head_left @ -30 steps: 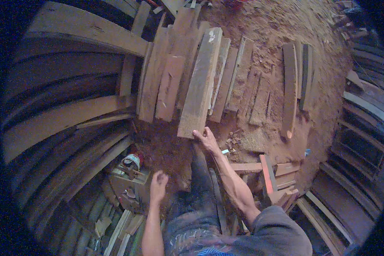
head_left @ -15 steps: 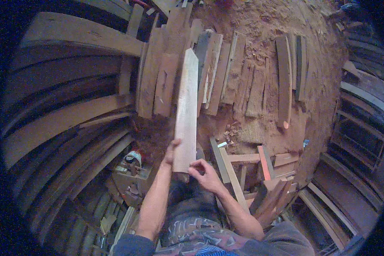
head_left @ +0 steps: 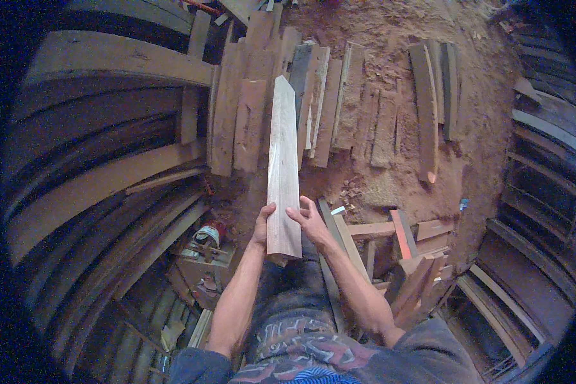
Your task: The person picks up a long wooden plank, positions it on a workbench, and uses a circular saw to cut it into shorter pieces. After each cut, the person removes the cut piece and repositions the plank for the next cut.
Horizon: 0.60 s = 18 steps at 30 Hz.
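A pale wooden board (head_left: 283, 166) points away from me, its far end cut to a slanted tip and its near end just above my legs. My left hand (head_left: 262, 221) grips its left edge near the close end, thumb over the top and the other fingers hidden beneath. On the opposite edge, my right hand (head_left: 308, 219) has its thumb on the upper face. The right forefinger sticks up off the wood, and the remaining fingers are partly out of sight.
Beyond the board, brown planks (head_left: 244, 128) lie side by side on the dirt floor. Long beams (head_left: 121, 54) fill the left side. A white container (head_left: 206, 235) stands left of my legs. Lumber offcuts (head_left: 400, 233) are at my right, near a thick plank (head_left: 424, 115).
My right hand has moved up from the board's near corner to its right edge, thumb now on top. The board has rolled slightly, showing more of a second face.
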Tool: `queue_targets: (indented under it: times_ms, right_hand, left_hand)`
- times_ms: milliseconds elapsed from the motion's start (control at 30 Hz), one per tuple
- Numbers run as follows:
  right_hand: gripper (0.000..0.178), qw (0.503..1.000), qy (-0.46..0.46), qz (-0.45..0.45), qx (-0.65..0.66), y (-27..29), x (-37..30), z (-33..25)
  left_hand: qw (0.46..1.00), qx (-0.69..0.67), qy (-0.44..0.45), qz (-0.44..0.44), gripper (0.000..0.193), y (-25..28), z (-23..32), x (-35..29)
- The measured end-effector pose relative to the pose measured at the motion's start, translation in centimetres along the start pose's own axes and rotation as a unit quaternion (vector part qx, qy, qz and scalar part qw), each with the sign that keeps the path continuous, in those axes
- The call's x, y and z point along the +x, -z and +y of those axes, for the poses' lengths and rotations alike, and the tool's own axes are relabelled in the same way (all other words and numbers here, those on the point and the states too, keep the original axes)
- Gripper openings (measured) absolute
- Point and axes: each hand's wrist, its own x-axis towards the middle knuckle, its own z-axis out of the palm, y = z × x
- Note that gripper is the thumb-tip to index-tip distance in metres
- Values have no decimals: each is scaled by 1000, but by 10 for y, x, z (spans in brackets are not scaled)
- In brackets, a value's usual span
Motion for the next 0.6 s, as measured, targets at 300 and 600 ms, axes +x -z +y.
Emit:
queue_targets:
  times_ms: [300, 600]
  right_hand:
    - [107, 985, -24, -80, 154, -18, 39, 31]
    - [70, 979, 85, 17, 185, -31, -90, 144]
  left_hand:
    - [980, 193, -43, 2, 57, 17, -18, 2]
    - [951, 307, 9, -33, 86, 45, -117, -134]
